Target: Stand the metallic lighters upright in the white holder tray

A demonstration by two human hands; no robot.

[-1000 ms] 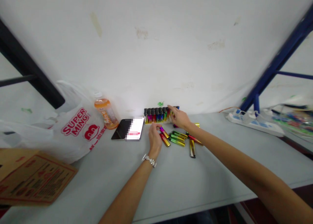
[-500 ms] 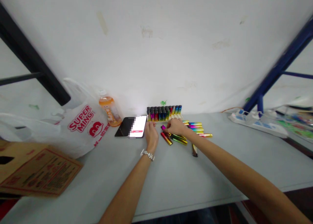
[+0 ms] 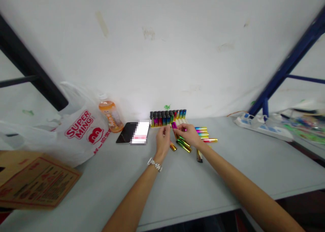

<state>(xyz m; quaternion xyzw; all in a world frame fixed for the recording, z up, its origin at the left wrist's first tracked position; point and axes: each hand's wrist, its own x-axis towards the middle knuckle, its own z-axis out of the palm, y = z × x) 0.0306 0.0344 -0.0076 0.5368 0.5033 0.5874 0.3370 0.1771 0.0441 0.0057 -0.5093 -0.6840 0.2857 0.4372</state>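
A magenta metallic tube [image 3: 174,125] is pinched in my right hand [image 3: 188,134], its end pointing up and left. Close beside it on the left, my left hand [image 3: 163,140] is closed, and what its fingers hold, if anything, is too small to make out. Behind both hands, a pale rack [image 3: 183,122] holds rows of upright dark-topped tubes [image 3: 162,118]. Green-gold tubes [image 3: 184,145] lie under my right hand, and more shiny tubes [image 3: 202,134] lie to its right. A single gold tube with a dark end [image 3: 199,156] lies nearer the front.
Left of the rack is a tablet [image 3: 127,133]. An orange drink bottle [image 3: 111,113], a white plastic bag [image 3: 86,137] and a cardboard box [image 3: 40,181] stand farther left. A power strip [image 3: 262,129] lies at the right, by a blue metal frame [image 3: 286,63].
My right hand has lifted the magenta tube off the pile. My left hand has moved right, towards it. The whole view has shifted slightly.
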